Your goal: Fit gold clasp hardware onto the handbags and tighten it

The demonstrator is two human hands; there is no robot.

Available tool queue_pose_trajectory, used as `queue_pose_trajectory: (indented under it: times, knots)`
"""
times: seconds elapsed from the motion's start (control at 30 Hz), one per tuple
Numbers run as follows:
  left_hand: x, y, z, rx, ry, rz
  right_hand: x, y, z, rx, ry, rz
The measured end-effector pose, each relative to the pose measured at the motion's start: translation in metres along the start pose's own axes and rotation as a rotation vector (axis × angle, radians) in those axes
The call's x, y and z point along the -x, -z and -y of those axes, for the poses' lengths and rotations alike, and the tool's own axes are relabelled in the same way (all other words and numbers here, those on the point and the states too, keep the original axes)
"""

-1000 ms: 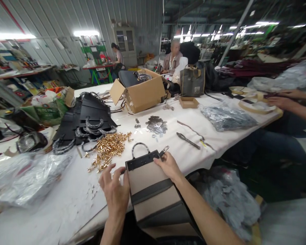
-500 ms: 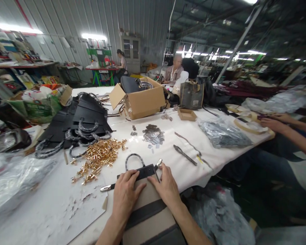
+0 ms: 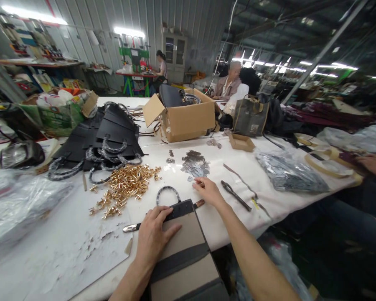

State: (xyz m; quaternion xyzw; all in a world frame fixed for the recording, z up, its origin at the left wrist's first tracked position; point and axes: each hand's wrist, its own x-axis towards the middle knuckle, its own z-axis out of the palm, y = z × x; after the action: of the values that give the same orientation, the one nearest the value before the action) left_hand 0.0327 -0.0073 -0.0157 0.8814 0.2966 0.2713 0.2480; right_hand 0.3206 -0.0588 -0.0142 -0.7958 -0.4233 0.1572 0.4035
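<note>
My left hand (image 3: 155,236) lies on a bag panel (image 3: 184,238) of beige and black material, fingers and thumb spread flat near its black top edge. A loop handle (image 3: 168,193) in clear wrapping rises beyond that edge. A strap with a silver metal end (image 3: 130,228) sticks out on the left; a brownish strap end (image 3: 199,203) shows on the right. My right hand (image 3: 209,192) reaches past the panel, thumb and fingertips slightly apart beside a small loose metal plate (image 3: 190,179). Just beyond lies a pile of flat metal plates (image 3: 196,163).
Gold metal fittings (image 3: 128,184) are heaped at the left, before black bag panels with wrapped handles (image 3: 113,129). A cardboard box (image 3: 189,121) stands behind. On the right lie a dark tool (image 3: 235,195) and a plastic-wrapped bundle (image 3: 291,171). Another person's hand (image 3: 374,164) is at far right.
My right hand has left the panel's right strap end and moved forward to the metal plates. The silver piece seen there before no longer shows. My left hand stays on the panel.
</note>
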Motion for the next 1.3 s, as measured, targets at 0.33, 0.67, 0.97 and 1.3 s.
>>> queue_pose_trajectory:
  times: [0.33,0.67,0.97,1.3]
  knots:
    - [-0.009,0.007,-0.01,0.005,0.096,0.056,0.001,-0.012,-0.006,0.221,0.079,-0.013]
    - [0.001,0.01,-0.014,-0.056,0.087,0.064,0.011,-0.008,-0.011,0.013,-0.032,-0.057]
    - [-0.012,0.019,-0.044,-0.305,-0.009,0.142,0.018,0.002,-0.021,-0.139,-0.03,0.028]
    - [-0.036,-0.02,-0.064,-0.211,0.018,0.186,0.048,0.005,0.006,-0.594,-0.119,-0.009]
